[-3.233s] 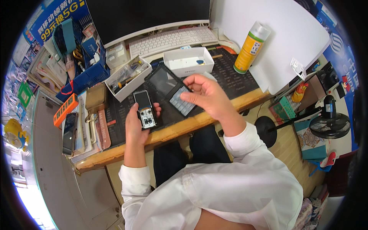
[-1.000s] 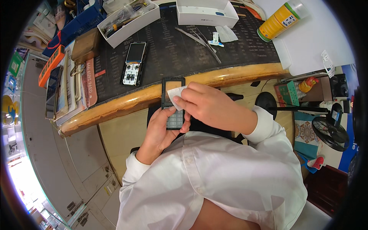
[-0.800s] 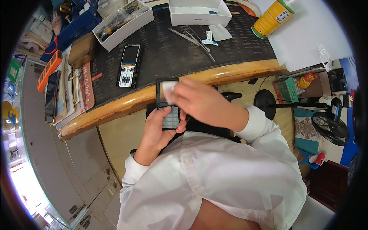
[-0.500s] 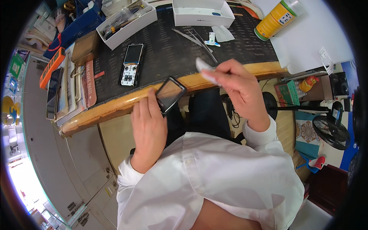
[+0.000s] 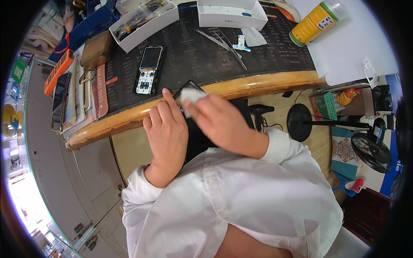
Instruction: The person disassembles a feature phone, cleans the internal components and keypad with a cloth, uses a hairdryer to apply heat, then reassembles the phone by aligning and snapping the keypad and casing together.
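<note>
My left hand [image 5: 167, 137] grips a black-rimmed phone cover with a clear window [image 5: 189, 84] at the table's near edge, over my lap. Its index finger stretches along the cover's side. Pinched in my right hand [image 5: 227, 125], a folded white wipe [image 5: 192, 95] lies over the cover's window and hides most of it. The right fingers are smeared by motion. An opened keypad phone [image 5: 149, 69], with its small screen and bare key board showing, lies on the dark mat beyond my left hand.
Tweezers [image 5: 224, 46] lie beside a torn white sachet [image 5: 241, 44] and a paper scrap [image 5: 254, 37]. Two white boxes [image 5: 232, 19] stand at the back, one full of tools. A yellow can [image 5: 313, 25] is at right; an orange meter [image 5: 59, 71] and phone [image 5: 61, 101] at left.
My right hand has swung left and down with the white wipe, from above the table edge onto the phone cover. The left hand still holds the cover, its index finger now lifted straighter.
</note>
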### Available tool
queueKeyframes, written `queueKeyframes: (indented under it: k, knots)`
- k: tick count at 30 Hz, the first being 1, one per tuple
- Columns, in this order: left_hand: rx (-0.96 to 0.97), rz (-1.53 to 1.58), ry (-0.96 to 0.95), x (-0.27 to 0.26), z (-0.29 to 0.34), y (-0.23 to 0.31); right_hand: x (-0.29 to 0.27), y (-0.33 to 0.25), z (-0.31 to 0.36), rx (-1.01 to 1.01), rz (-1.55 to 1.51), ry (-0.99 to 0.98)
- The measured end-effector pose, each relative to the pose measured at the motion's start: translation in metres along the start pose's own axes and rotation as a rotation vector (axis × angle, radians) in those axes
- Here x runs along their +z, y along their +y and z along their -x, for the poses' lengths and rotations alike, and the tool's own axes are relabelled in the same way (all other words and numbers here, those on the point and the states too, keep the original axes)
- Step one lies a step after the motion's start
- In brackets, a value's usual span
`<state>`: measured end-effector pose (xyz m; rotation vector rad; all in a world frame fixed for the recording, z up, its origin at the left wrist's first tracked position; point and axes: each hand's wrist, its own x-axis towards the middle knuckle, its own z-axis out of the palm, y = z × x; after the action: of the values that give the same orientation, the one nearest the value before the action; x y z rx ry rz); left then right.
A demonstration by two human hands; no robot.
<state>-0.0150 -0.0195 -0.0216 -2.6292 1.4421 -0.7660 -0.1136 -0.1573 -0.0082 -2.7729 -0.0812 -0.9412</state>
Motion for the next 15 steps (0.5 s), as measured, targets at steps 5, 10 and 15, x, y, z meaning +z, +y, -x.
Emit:
queueKeyframes:
  k: [5, 10, 15]
  knots:
    - [0.016, -0.046, -0.01, 0.002, 0.002, 0.002, -0.001, 0.018, 0.005, 0.164, 0.028, -0.018]
    - [0.012, -0.025, 0.015, 0.004, 0.003, 0.0, -0.034, 0.095, 0.018, 0.276, 0.306, 0.11]
    - [-0.005, 0.0, 0.03, 0.007, 0.005, 0.003, -0.054, 0.134, 0.018, 0.337, 0.489, 0.135]
